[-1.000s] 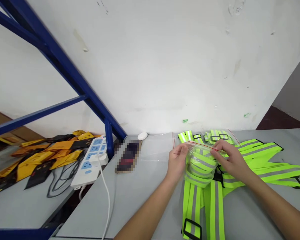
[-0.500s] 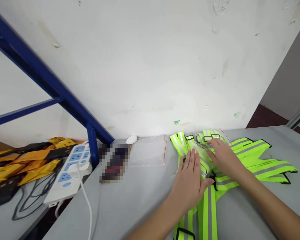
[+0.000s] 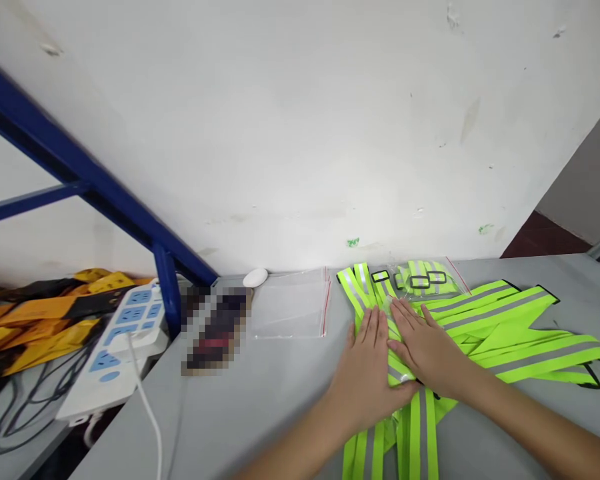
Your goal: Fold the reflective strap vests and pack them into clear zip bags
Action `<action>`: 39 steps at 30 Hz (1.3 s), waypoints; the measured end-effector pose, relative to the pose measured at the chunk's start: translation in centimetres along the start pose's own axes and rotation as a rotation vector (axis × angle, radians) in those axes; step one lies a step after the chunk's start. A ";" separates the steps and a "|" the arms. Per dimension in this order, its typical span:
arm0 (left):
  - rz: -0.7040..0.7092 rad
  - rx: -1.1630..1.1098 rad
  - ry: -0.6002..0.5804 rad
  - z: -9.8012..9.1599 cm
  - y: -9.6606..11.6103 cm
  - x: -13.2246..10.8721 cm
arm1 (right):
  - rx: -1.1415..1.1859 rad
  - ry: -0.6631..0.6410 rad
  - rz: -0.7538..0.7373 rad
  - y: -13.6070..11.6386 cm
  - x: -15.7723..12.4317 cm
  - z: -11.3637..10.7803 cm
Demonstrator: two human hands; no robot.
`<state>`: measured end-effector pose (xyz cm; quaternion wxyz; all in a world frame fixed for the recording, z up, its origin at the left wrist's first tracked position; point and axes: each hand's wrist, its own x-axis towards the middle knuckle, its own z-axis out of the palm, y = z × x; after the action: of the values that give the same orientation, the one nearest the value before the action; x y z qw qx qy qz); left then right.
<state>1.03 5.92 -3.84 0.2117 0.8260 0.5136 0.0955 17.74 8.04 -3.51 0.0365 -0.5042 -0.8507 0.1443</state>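
Note:
My left hand (image 3: pixel 373 373) lies flat, fingers stretched, on the left side of a folded neon-yellow reflective strap (image 3: pixel 396 363) that appears to be in a clear plastic bag. Flat beside it, my right hand (image 3: pixel 427 347) presses on the bag's upper right, its fingers straight. Both hands cover much of this bag. Just beyond them rests another clear zip bag (image 3: pixel 453 283) with a folded reflective strap and black buckles inside. Loose reflective straps (image 3: pixel 520 310) with grey stripes spread to the right, and more reach under the hands toward the near edge.
Clear zip bags (image 3: pixel 290 307) with a red seal line lie left of the straps. Near them are a white oval object (image 3: pixel 255 277) and a blurred-out item (image 3: pixel 217 330). A white power strip (image 3: pixel 115 357), yellow-and-black packs (image 3: pixel 45 317) and a blue frame (image 3: pixel 100 180) stand at left.
My right hand has moved down and left, from the bag's upper right edge to lie flat beside my left hand. The view has shifted slightly.

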 end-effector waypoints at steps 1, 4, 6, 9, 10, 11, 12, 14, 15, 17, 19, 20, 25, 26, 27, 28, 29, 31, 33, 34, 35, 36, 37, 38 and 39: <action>0.000 0.005 -0.014 0.0 0.1 0.0 | 0.000 -0.009 -0.005 0.1 0.0 0.0; -0.004 0.014 -0.020 -0.1 0.3 0.1 | 0.003 -0.004 -0.028 0.4 0.0 0.0; -0.015 0.027 0.017 0.0 0.7 -0.1 | 0.006 0.003 -0.056 0.7 0.0 0.1; -0.038 0.091 0.099 0.1 1.6 -0.8 | 0.002 0.018 -0.072 1.0 -0.3 0.2; -0.042 0.116 0.121 0.1 1.8 -1.2 | -0.003 0.027 -0.067 1.0 -0.5 0.2; -0.041 0.138 0.135 0.0 2.0 -1.5 | -0.009 0.039 -0.057 0.9 -0.6 0.2; -0.033 0.152 0.140 -0.2 2.1 -1.9 | -0.014 0.055 -0.045 0.9 -0.8 0.2; 0.006 0.150 0.128 -0.7 1.9 -2.4 | -0.019 0.105 -0.030 0.7 -1.2 0.1; 0.030 0.135 0.120 -1.1 1.7 -2.5 | -0.022 0.142 -0.037 0.7 -1.4 0.1; 0.060 0.077 0.123 -2.0 1.2 -2.6 | -0.042 0.222 -0.126 0.7 -1.7 -0.1; 0.063 -0.017 0.153 -3.0 0.8 -2.5 | -0.082 0.288 -0.298 0.7 -1.8 -0.4; 0.066 -0.072 0.182 -3.4 0.6 -2.5 | -0.103 0.309 -0.381 0.6 -1.8 -0.4; 0.200 -0.259 0.335 -4.4 0.1 -2.3 | -0.206 0.386 -0.502 0.3 -1.5 -0.2; 0.241 -0.268 0.363 -4.3 0.1 -2.2 | -0.223 0.430 -0.505 0.4 -1.5 -0.3; 0.289 -0.271 0.402 -4.1 0.0 -2.2 | -0.235 0.489 -0.509 0.5 -1.6 -0.5; 0.338 -0.270 0.462 -4.0 0.0 -2.2 | -0.241 0.556 -0.514 0.7 -1.8 -0.8; 0.388 -0.270 0.539 -3.8 0.0 -2.3 | -0.241 0.622 -0.511 1.1 -1.9 -1.3; 0.462 -0.269 0.684 -3.3 0.0 -2.4 | -0.230 0.743 -0.445 2.4 -1.8 -2.5; 0.476 -0.262 0.715 -2.9 0.1 -2.6 | -0.227 0.812 -0.282 4.4 -1.1 -3.8; 0.462 -0.249 0.671 -2.6 0.1 -2.6 | -0.242 0.798 -0.184 5.7 -0.4 -4.4; 0.439 -0.226 0.596 -2.3 0.0 -2.6 | -0.266 0.758 -0.092 6.9 0.3 -4.8; 0.410 -0.194 0.509 -2.0 0.0 -2.5 | -0.293 0.677 -0.010 8.1 1.1 -5.1; 0.380 -0.156 0.420 -1.7 0.0 -2.5 | -0.316 0.586 0.048 9.2 2.0 -5.3; 0.351 -0.114 0.336 -1.3 -0.1 -2.3 | -0.326 0.472 0.072 10.2 2.7 -5.4; 0.327 -0.072 0.262 -1.0 -0.1 -2.2 | -0.326 0.374 0.074 10.9 3.3 -5.4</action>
<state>-0.45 4.29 -2.87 0.1544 0.8708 0.3921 0.2533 26.50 16.92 -1.74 0.1063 -0.5521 -0.8221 -0.0895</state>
